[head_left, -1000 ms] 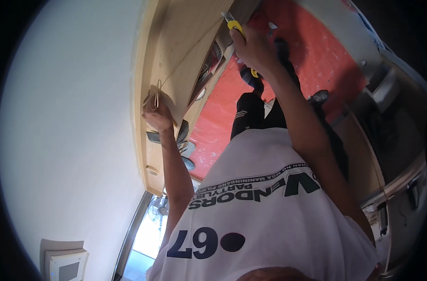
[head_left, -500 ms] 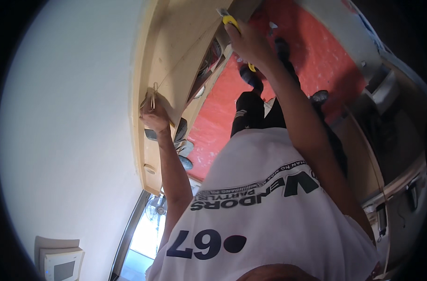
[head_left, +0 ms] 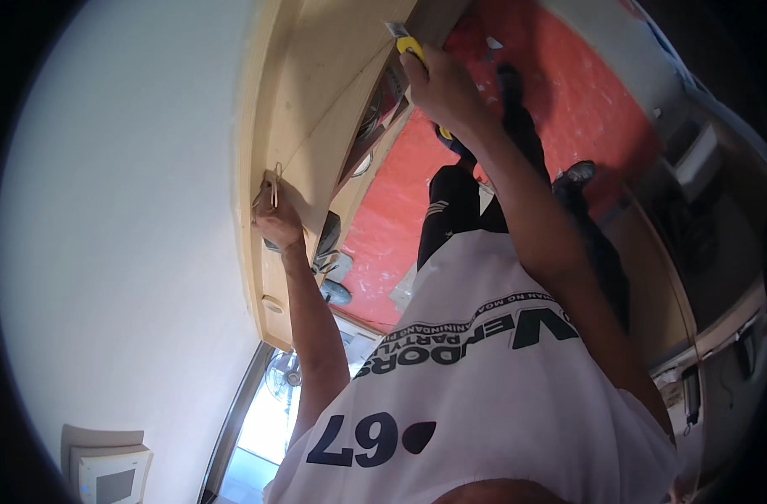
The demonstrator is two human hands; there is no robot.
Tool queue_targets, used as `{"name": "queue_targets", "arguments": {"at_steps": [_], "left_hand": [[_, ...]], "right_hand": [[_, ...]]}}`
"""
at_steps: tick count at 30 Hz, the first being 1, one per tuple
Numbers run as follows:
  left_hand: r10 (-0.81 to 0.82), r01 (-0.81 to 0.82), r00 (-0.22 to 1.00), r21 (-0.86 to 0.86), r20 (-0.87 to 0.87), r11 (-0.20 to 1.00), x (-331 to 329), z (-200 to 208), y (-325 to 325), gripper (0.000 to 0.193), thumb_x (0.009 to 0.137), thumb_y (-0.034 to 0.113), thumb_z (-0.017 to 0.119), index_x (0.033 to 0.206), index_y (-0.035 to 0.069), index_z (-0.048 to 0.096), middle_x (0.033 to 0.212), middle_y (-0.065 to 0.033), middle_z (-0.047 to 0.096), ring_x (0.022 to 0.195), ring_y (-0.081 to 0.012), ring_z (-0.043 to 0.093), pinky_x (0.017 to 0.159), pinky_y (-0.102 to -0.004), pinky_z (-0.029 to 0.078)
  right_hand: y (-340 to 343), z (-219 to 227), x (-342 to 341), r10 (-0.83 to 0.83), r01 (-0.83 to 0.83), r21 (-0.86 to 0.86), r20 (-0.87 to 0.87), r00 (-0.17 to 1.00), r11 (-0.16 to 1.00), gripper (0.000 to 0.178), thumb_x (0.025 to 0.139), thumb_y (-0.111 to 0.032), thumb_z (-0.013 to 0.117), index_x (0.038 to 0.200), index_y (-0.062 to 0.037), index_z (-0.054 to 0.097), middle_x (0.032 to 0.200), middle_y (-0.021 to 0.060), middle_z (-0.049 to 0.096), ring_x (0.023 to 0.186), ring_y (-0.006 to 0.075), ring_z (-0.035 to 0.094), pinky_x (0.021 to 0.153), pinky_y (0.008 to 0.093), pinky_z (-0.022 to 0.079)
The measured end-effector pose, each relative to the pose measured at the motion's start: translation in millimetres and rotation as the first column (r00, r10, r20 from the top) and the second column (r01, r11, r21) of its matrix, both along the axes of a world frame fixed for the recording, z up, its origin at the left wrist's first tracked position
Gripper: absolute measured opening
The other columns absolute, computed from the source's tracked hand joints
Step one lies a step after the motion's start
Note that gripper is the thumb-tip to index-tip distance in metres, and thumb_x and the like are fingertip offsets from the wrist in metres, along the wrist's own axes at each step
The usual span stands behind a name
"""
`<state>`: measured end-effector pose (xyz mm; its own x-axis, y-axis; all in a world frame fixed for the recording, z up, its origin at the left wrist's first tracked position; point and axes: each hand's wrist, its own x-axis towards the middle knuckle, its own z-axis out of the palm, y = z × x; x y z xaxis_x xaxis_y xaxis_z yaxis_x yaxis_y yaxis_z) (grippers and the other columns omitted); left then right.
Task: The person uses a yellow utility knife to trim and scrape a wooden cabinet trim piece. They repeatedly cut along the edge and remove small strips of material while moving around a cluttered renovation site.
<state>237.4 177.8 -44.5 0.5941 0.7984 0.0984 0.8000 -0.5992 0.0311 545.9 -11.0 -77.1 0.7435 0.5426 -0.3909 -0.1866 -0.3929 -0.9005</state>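
My left hand [head_left: 278,218] is closed round a thin cream cord [head_left: 275,189], whose loop sticks up from the fingers over a pale wooden board [head_left: 316,84]. From there a thin line, apparently the same cord, crosses the board toward my right hand [head_left: 449,91]. That hand grips what looks like a yellow utility knife [head_left: 411,49], its metal blade end pointing up and left above the board's far part. Most of the handle is hidden in my palm, and a bit of yellow shows below it. I cannot tell whether the blade touches the cord.
A white wall [head_left: 123,210] borders the board on the left. Beneath lies a red floor [head_left: 568,101] with pale scraps. Dark items rest on a lower shelf [head_left: 350,202]. A fan [head_left: 282,374] and a white wall unit [head_left: 114,475] are at lower left; another person's shoe [head_left: 577,174] shows right.
My right hand and the knife have shifted slightly down and left. My left hand stays at almost the same place, still gripping the cord.
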Motion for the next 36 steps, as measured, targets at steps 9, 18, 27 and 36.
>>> {"name": "queue_targets", "arguments": {"at_steps": [9,18,27,36], "left_hand": [[0.084,-0.085,0.996,-0.081,-0.008,0.993,-13.2,8.3,-3.4,0.027,0.092,0.02,0.062,0.111,0.003,0.07,0.108,-0.0162,0.07,0.095,-0.0327,0.069,0.081,-0.0386,0.055],[0.092,-0.089,0.995,-0.067,0.039,0.994,-11.1,8.2,-3.7,0.024,0.091,0.02,0.064,0.105,0.004,0.073,0.103,-0.0163,0.071,0.092,-0.033,0.07,0.077,-0.0391,0.055],[0.098,-0.097,0.994,-0.024,0.044,0.995,-38.4,4.1,-3.4,0.023,0.087,0.018,0.066,0.102,0.002,0.073,0.094,-0.0193,0.071,0.083,-0.0356,0.07,0.071,-0.0409,0.056],[0.261,-0.259,0.965,-0.08,0.017,0.963,-42.4,7.8,-14.9,0.025,0.088,0.024,0.066,0.099,0.003,0.073,0.086,-0.0205,0.07,0.075,-0.037,0.069,0.067,-0.0423,0.054]], "right_hand": [[1.8,3.4,-8.7,0.018,-0.018,-0.022,0.02,1.0,1.0,0.034,0.096,-0.029,0.053,0.09,0.0049,0.057,0.074,0.0281,0.06,0.072,0.0444,0.062,0.062,0.048,0.047],[-0.6,-8.3,-16.0,0.022,-0.023,0.013,0.129,0.991,1.0,0.036,0.097,-0.03,0.052,0.091,0.0047,0.057,0.076,0.0293,0.06,0.074,0.045,0.062,0.063,0.0487,0.048],[-5.4,3.4,-26.4,0.054,-0.049,-0.07,0.08,0.995,0.996,0.036,0.097,-0.03,0.052,0.091,0.0046,0.057,0.074,0.0269,0.061,0.072,0.0434,0.063,0.062,0.0474,0.048],[-3.0,-22.2,-26.9,0.093,-0.08,-0.054,0.323,0.942,0.995,0.035,0.097,-0.034,0.052,0.095,0.0007,0.059,0.062,0.0128,0.058,0.054,0.0222,0.061,0.052,0.0375,0.047]]}}
